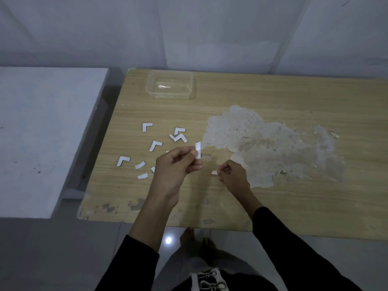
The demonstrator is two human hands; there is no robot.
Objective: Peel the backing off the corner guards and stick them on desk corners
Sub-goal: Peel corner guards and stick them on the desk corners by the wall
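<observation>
Head view: the left hand [178,162] is curled, its thumb and fingertips pinching a small flat white corner guard [198,149] that stands upright above the light wood-grain laminate desk [273,206], left of the middle. The right hand [232,175], just to the right and a little nearer, is curled too and pinches a short white paper strip [214,172]. I judge this to be backing drawn off the guard. The two pieces look apart, though the light is dim.

To do the peel well, the left fingers should hold the guard by its edges, off any bared adhesive. The right hand should draw the strip back low along the face, not straight up, so that it does not tear. Whether any backing is left on the guard cannot be told from here.

The spent strip belongs with the small curved white scraps [140,165] on the near left, kept away from the loose white L-shaped guards [147,126] scattered left of and beyond the hands.

The desk's near-left corner [80,215] is chipped, so the adhesive may grip poorly there and will probably need firm pressing. A clear rectangular plastic tub [191,85] stands at the far left of the desk, and a large pale worn patch [273,148] spreads to the right.
</observation>
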